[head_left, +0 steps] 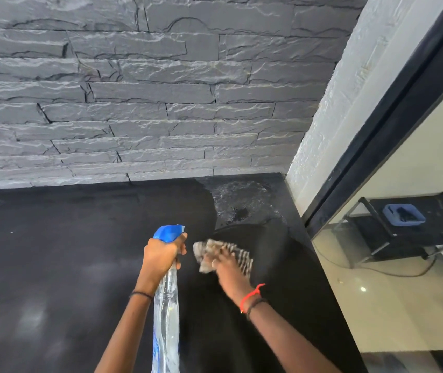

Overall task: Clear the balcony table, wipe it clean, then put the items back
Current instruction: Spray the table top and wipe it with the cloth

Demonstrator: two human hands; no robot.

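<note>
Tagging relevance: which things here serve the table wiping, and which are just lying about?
In use: clear spray bottle with blue trigger, left hand gripping it; striped cloth under right hand; black table.
Bystanders: grey stone wall; blue tray on black shelf.

The table [66,238] is a black, matt slab whose far edge runs flush against the stone wall [134,103]. Close to the wall, at its right end, a pale speckled patch [239,203] covers the corner of the top; it may be damp or dusty. Further out from the wall, a striped cloth [241,258] lies bunched on the surface. Faint greyish smears [30,319] show farthest from the wall, to the left.
</note>
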